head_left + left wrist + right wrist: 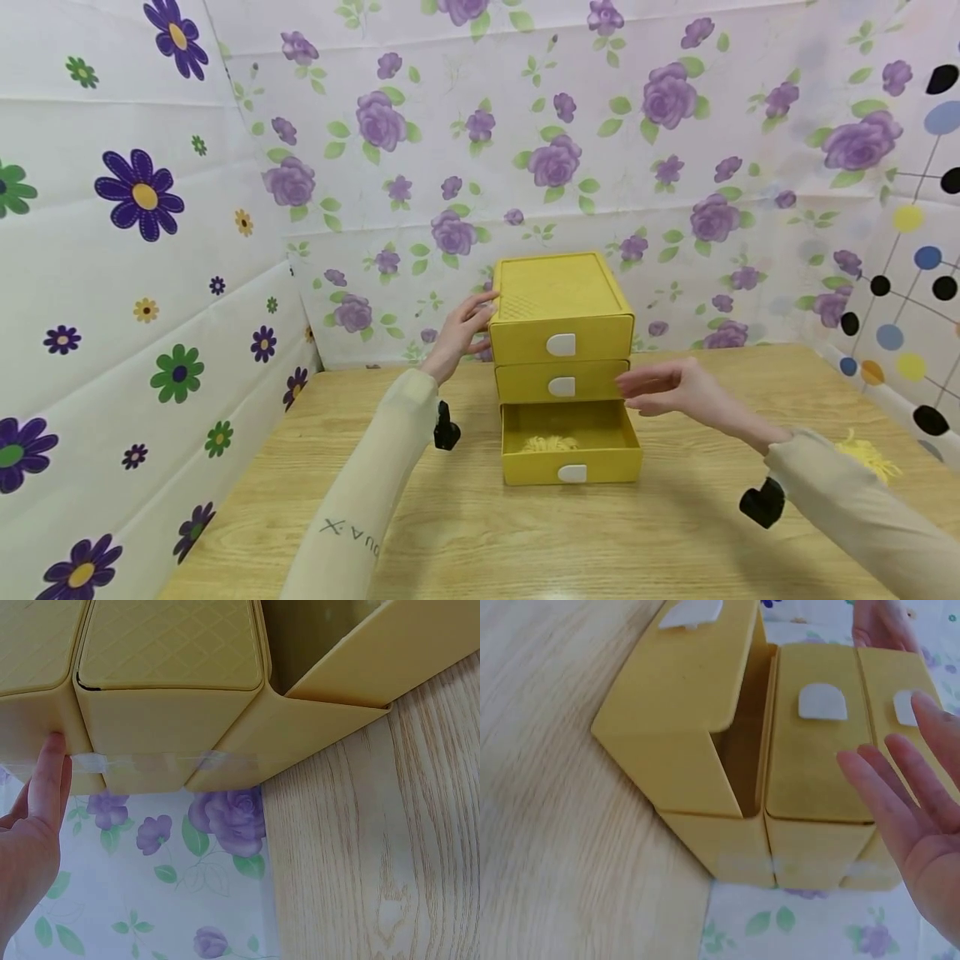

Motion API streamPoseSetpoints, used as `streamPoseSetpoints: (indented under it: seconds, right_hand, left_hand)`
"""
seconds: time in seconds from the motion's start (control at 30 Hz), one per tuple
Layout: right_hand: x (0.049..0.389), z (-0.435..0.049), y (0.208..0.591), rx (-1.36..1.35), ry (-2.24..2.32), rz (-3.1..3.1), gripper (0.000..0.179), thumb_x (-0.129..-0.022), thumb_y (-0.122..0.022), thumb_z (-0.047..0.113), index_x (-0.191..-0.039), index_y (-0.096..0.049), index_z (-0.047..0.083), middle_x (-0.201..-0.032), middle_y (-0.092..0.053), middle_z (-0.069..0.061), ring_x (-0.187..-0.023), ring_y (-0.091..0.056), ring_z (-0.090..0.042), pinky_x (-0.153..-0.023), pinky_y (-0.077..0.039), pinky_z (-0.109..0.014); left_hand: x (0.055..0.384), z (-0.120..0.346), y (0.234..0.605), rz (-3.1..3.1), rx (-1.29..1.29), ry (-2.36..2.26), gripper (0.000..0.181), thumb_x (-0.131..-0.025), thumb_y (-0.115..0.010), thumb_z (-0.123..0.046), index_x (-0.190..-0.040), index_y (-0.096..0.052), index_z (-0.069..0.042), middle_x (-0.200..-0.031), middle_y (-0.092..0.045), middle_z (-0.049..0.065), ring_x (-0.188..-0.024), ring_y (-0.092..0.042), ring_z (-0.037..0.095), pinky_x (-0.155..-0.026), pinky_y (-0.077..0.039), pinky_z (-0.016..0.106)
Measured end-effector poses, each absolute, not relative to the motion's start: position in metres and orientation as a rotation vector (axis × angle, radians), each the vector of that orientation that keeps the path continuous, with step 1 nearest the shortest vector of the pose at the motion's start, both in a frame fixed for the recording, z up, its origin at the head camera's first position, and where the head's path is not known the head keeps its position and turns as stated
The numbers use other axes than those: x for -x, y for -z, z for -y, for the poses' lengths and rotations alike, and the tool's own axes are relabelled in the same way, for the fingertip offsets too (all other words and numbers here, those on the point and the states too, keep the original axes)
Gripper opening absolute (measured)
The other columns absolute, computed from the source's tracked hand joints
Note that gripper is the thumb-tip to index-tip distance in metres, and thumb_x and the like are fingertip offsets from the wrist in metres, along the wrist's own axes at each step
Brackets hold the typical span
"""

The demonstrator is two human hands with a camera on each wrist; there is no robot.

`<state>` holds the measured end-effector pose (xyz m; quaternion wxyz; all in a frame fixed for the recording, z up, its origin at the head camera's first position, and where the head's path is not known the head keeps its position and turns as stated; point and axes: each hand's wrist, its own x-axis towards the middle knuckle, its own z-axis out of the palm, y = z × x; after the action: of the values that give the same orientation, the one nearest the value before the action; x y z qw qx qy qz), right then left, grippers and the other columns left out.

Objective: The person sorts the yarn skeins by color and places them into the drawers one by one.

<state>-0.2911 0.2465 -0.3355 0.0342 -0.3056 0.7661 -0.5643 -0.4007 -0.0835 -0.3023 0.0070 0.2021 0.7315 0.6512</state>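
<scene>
A yellow three-drawer box (562, 287) stands on the table, its bottom drawer (540, 467) pulled out and the upper two closed. Inside the open drawer lies a bundle of pale yellow yarn (551, 444). Against the upper left side of the box rests my left hand (459, 333), a fingertip touching its wall in the left wrist view. Near the lower right side hovers my right hand (678, 390). Its fingers (889, 799) are spread and hold nothing. The drawers have white tab handles (823, 701).
More yellow yarn (866, 454) lies on the wooden table (480, 542) at the right, partly behind my right sleeve. A floral sheet (450, 125) hangs close behind the box. Patterned sheets also bound the left and right sides.
</scene>
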Motion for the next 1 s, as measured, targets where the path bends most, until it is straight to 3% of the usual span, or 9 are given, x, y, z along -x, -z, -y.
streamPoseSetpoints:
  seconds: [0.23,0.47,0.73,1.0]
  right_hand:
    - [0.286,-0.274,0.330,1.015,1.682,-2.335,0.041,-0.083,-0.062,-0.003,-0.121,-0.049,-0.014,-0.109,-0.060,-0.017,-0.095,-0.059,-0.026,-0.072,-0.049,-0.041]
    - [0.287,-0.298,0.326,1.046,1.581,-2.371,0.044,-0.085,-0.060,-0.001,-0.127,-0.047,-0.008,-0.118,-0.052,-0.024,-0.103,-0.054,-0.028,-0.074,-0.049,-0.039]
    - [0.283,-0.328,0.323,0.920,1.477,-2.403,0.043,-0.089,-0.057,0.005,-0.131,-0.046,0.000,-0.121,-0.053,-0.015,-0.105,-0.054,-0.021,-0.078,-0.047,-0.038]
    - [0.285,-0.353,0.328,0.772,1.401,-2.476,0.044,-0.088,-0.061,0.012,-0.129,-0.051,0.007,-0.122,-0.053,-0.012,-0.103,-0.055,-0.023,-0.078,-0.047,-0.037]
  left_hand:
    - [0.400,0.083,0.302,-2.266,-0.624,-2.049,0.039,-0.092,-0.053,-0.035,-0.130,-0.050,-0.024,-0.113,-0.048,0.009,-0.097,-0.050,0.026,-0.075,-0.049,0.037]
    - [0.400,0.084,0.301,-2.248,-0.608,-2.065,0.038,-0.093,-0.053,-0.033,-0.129,-0.051,-0.024,-0.114,-0.049,0.009,-0.099,-0.049,0.028,-0.077,-0.048,0.036]
    - [0.400,0.083,0.302,-2.264,-0.608,-2.052,0.039,-0.092,-0.053,-0.033,-0.130,-0.051,-0.023,-0.114,-0.049,0.009,-0.096,-0.050,0.025,-0.075,-0.049,0.036]
    - [0.399,0.084,0.301,-2.254,-0.617,-2.057,0.037,-0.092,-0.053,-0.034,-0.128,-0.051,-0.025,-0.118,-0.049,0.007,-0.098,-0.050,0.026,-0.077,-0.048,0.037]
